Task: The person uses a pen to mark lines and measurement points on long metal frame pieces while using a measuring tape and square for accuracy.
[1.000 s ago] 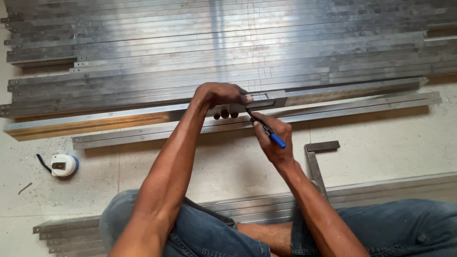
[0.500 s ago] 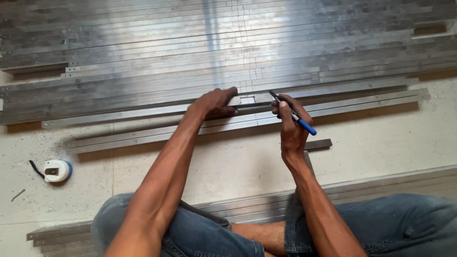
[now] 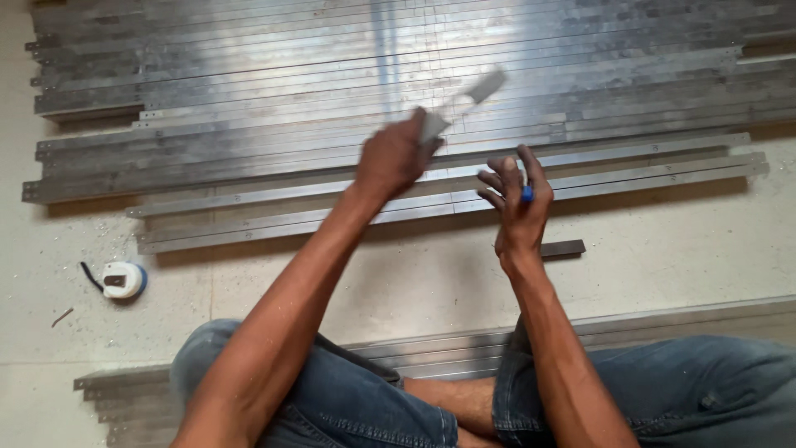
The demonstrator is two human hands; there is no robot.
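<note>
a short metal piece [image 3: 464,104], blurred, is held raised in the closed left hand [image 3: 396,158] at centre frame, over the metal bars [image 3: 249,124] laid on the floor [image 3: 332,282]. a blue pen [image 3: 526,194] is gripped in the right hand [image 3: 516,207], fingers half spread. a tape measure [image 3: 123,280] is seen at the left.

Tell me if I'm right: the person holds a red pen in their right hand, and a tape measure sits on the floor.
Not quite: the pen in the right hand is blue, as the head view shows. The tape measure does sit on the floor.
</note>
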